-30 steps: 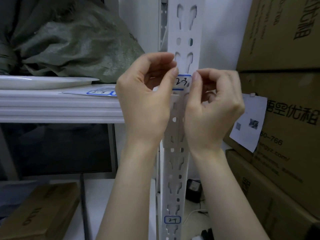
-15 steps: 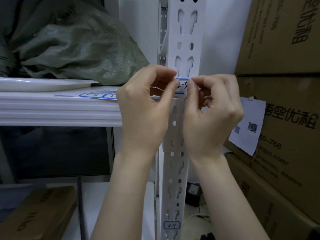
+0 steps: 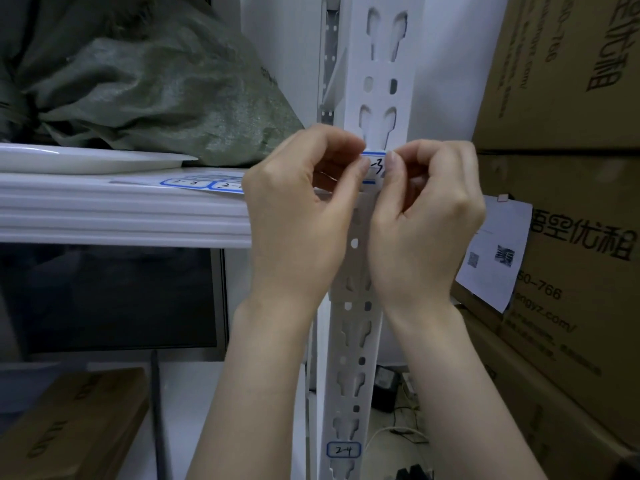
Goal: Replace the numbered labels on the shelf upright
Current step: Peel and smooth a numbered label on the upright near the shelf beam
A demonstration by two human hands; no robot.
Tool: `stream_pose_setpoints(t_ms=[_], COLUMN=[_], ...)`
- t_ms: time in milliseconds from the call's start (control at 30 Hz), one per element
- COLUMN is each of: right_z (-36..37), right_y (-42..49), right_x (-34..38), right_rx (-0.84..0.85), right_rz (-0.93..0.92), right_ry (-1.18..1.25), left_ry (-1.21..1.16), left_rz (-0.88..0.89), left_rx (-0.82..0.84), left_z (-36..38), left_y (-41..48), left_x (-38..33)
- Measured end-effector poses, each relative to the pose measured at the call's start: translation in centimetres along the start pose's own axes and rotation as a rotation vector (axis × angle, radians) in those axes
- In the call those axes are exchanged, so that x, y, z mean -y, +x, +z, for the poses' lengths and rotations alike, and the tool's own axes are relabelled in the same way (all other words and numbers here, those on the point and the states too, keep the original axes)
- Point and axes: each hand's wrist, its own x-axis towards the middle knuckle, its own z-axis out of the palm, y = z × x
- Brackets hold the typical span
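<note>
A white slotted shelf upright (image 3: 381,74) runs down the middle of the view. A blue-bordered label (image 3: 376,165) ending in "-3" sits on it at shelf height, mostly hidden between my fingertips. My left hand (image 3: 298,209) has its fingers curled, with a fingertip on the label's left edge. My right hand (image 3: 426,216) is curled too, its thumb tip on the label's right side. Lower on the upright is a label reading "2-4" (image 3: 343,450). A sheet of spare blue-bordered labels (image 3: 204,184) lies on the white shelf (image 3: 121,216) to the left.
A green woven sack (image 3: 156,81) and a white plate (image 3: 86,161) sit on the shelf. Brown cardboard boxes (image 3: 571,168) with a taped paper note (image 3: 495,251) stack at the right. Another box (image 3: 69,431) lies low left; cables and an adapter (image 3: 388,386) lie on the floor.
Both hands have drawn closer together over the "-3" label, covering more of it. The view has shifted slightly, so the upright and the hands sit a little lower in frame.
</note>
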Motion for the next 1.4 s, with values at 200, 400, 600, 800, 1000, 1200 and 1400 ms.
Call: stream_pose_setpoints(t_ms=[200, 400, 600, 800, 1000, 1200, 1400], right_z=[-0.12, -0.15, -0.36, -0.44, -0.23, -0.17, -0.48], right_y=[-0.08, -0.1, 0.18, 0.43, 0.19, 0.08, 0.2], right_x=[-0.02, -0.15, -0.3, -0.32, -0.29, -0.3, -0.31], right_rx=[0.025, 0.002, 0.033, 0.053, 0.059, 0.06, 0.055], right_rz=[-0.007, 0.0, -0.02, -0.029, -0.022, -0.017, 0.006], right_ry=[0.031, 0.084, 0.101, 0.074, 0.071, 0.089, 0.141], left_ry=[0.006, 0.023, 0.022, 0.005, -0.076, -0.081, -0.071], left_rz=[0.005, 0.015, 0.026, 0.012, -0.05, -0.05, -0.03], left_rx=[0.017, 0.025, 0.025, 0.024, 0.011, 0.027, 0.06], left_z=[-0.13, -0.2, -0.23, -0.26, -0.5, -0.56, -0.69], left_y=[0.03, -0.06, -0.05, -0.06, -0.03, 0.07, 0.04], left_x=[0.04, 0.1, 0.12, 0.15, 0.02, 0.0, 0.03])
